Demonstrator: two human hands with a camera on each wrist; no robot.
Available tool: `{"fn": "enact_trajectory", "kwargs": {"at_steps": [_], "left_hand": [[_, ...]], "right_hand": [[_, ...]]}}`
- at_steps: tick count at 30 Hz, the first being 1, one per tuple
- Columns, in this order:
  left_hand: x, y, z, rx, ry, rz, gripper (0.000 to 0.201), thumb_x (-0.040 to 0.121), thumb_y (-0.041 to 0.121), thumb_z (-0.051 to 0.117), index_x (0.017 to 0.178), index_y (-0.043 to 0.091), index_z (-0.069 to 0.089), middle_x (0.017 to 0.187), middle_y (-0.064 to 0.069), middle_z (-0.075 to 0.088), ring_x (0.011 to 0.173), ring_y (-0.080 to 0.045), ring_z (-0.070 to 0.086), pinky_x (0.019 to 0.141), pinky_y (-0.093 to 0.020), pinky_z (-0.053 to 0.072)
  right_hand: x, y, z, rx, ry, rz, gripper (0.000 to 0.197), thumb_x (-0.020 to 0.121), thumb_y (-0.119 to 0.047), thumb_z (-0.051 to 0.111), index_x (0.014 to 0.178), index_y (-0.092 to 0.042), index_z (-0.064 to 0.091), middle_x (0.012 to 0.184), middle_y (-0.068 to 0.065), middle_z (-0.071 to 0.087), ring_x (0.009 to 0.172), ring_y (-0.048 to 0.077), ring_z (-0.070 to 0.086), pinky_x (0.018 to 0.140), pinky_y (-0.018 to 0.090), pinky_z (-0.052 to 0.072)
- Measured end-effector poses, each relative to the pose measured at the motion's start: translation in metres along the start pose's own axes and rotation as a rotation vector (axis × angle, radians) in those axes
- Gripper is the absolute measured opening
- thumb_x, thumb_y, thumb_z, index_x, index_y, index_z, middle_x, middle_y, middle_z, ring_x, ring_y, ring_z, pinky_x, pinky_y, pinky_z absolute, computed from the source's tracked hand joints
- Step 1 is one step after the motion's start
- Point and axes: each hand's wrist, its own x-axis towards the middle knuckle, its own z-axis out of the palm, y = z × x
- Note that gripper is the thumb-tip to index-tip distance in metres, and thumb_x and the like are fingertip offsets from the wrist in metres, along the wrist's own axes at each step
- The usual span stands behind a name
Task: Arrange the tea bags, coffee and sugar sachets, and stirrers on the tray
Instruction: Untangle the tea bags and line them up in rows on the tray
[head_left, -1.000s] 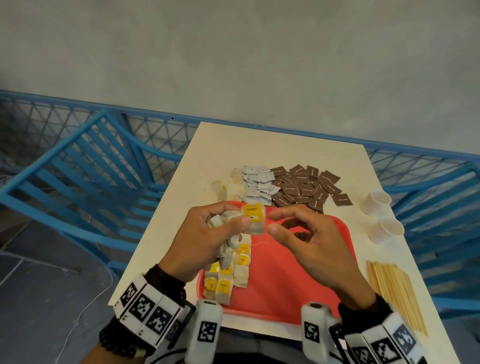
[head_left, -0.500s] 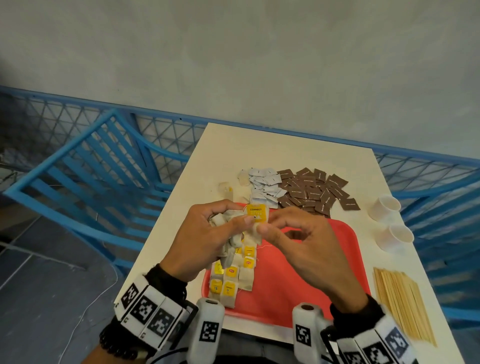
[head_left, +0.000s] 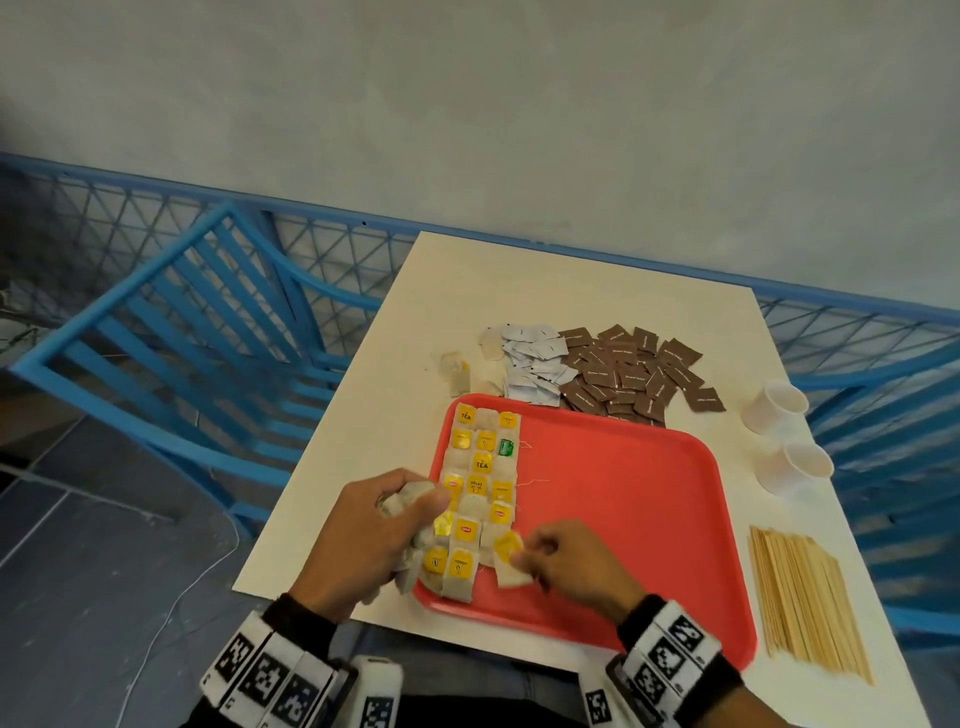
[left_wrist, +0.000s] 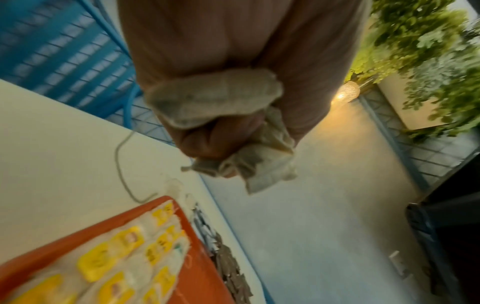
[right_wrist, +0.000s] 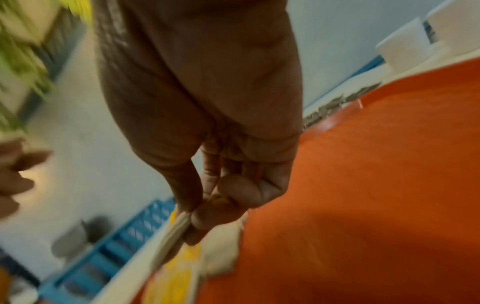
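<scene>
Three columns of tea bags (head_left: 480, 488) are laid on the tray's (head_left: 623, 499) left side. A bunch (left_wrist: 215, 98) is clutched in the left hand (head_left: 363, 540); one bag (head_left: 511, 561) is pinched by the right hand (head_left: 571, 566). Sachets (head_left: 613, 374) and stirrers (head_left: 805, 597) remain on the counter (head_left: 519, 291).

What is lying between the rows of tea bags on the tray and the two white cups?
In the head view, only bare red tray floor and a strip of table separate the tea bag rows from the white cups.
</scene>
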Motion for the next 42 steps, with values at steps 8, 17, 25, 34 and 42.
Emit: {"fn": "enact_trajectory", "kwargs": {"at_steps": [8, 17, 25, 34, 42], "left_hand": [[-0.004, -0.030, -0.014, 0.024, 0.065, -0.061, 0.020, 0.094, 0.026, 0.066, 0.082, 0.010, 0.069, 0.063, -0.010, 0.064, 0.042, -0.009, 0.051, 0.040, -0.017, 0.039], [-0.003, -0.028, -0.009, -0.078, 0.025, -0.073, 0.022, 0.094, 0.023, 0.065, 0.083, 0.004, 0.066, 0.061, -0.013, 0.060, 0.039, -0.023, 0.046, 0.033, -0.018, 0.034], [0.002, -0.029, -0.005, -0.080, 0.009, -0.032, 0.026, 0.094, 0.028, 0.064, 0.081, 0.004, 0.065, 0.058, -0.011, 0.058, 0.042, -0.015, 0.050, 0.036, -0.022, 0.039], [0.018, -0.036, 0.008, -0.498, -0.080, -0.258, 0.049, 0.087, 0.045, 0.065, 0.100, -0.002, 0.064, 0.070, -0.011, 0.062, 0.047, -0.019, 0.045, 0.037, -0.019, 0.030], [0.063, 0.000, 0.065, -1.139, -0.129, -0.460, 0.045, 0.078, 0.035, 0.082, 0.108, 0.012, 0.057, 0.087, -0.008, 0.056, 0.074, -0.017, 0.056, 0.081, -0.024, 0.050]], "right_hand": [[0.026, 0.018, 0.036, 0.059, -0.058, 0.232, 0.029, 0.089, -0.024, 0.073, 0.063, -0.014, 0.062, 0.052, 0.003, 0.063, 0.038, 0.008, 0.050, 0.042, 0.017, 0.040], [0.012, 0.021, 0.027, -0.244, -0.179, 0.142, 0.018, 0.085, -0.022, 0.066, 0.068, -0.018, 0.067, 0.060, -0.001, 0.054, 0.051, 0.009, 0.046, 0.052, 0.022, 0.039], [0.011, 0.013, 0.031, -0.382, -0.182, 0.048, 0.031, 0.083, -0.018, 0.061, 0.054, -0.015, 0.053, 0.051, -0.005, 0.045, 0.042, 0.004, 0.038, 0.050, 0.022, 0.035], [-0.009, -0.028, -0.023, -0.387, -0.006, -0.148, 0.033, 0.092, -0.028, 0.064, 0.063, -0.014, 0.057, 0.059, 0.002, 0.055, 0.054, 0.004, 0.043, 0.055, 0.025, 0.037], [-0.073, -0.089, -0.036, 0.037, 0.321, -0.567, 0.012, 0.082, -0.032, 0.079, 0.086, -0.025, 0.069, 0.080, -0.010, 0.067, 0.069, 0.010, 0.062, 0.059, 0.016, 0.044]]}}
